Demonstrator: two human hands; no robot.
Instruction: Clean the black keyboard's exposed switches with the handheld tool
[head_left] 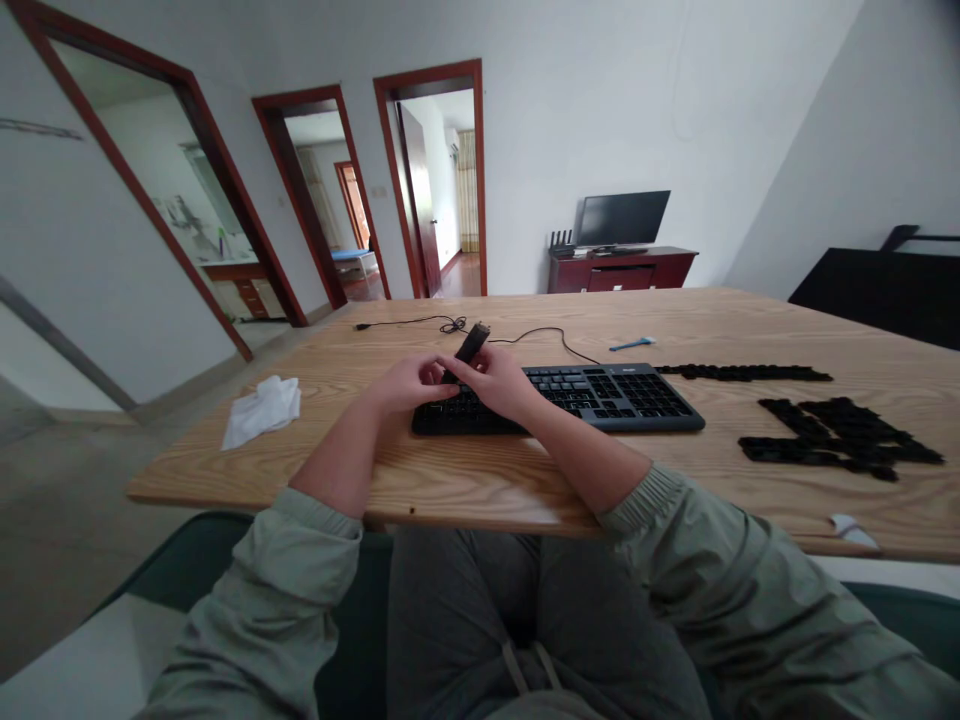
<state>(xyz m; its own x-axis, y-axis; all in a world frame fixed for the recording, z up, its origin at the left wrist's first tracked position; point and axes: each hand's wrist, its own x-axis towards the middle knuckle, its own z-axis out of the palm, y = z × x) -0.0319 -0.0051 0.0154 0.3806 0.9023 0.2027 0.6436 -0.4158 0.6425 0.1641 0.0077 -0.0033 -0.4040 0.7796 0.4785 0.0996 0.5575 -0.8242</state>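
A black, bar-shaped object [472,343] is tilted up above the left part of a keyboard [637,398]; small prongs show at its top end, and I cannot make out its exact kind. My right hand [501,382] is closed around its lower part. My left hand [409,384] has its fingers closed at the lower end of the same object, touching the right hand's fingers. The black-and-grey keyboard lies flat under both hands, its left part partly hidden by them. Its cable [544,330] runs from the back edge toward the left.
Rows of small black pieces, apparently loose keycaps [836,432], lie at the right, with another row [757,373] behind. A blue brush [634,344] rests beyond the keyboard. White tissue [262,410] lies left, and a small white piece [853,531] by the wooden table's [480,490] front edge.
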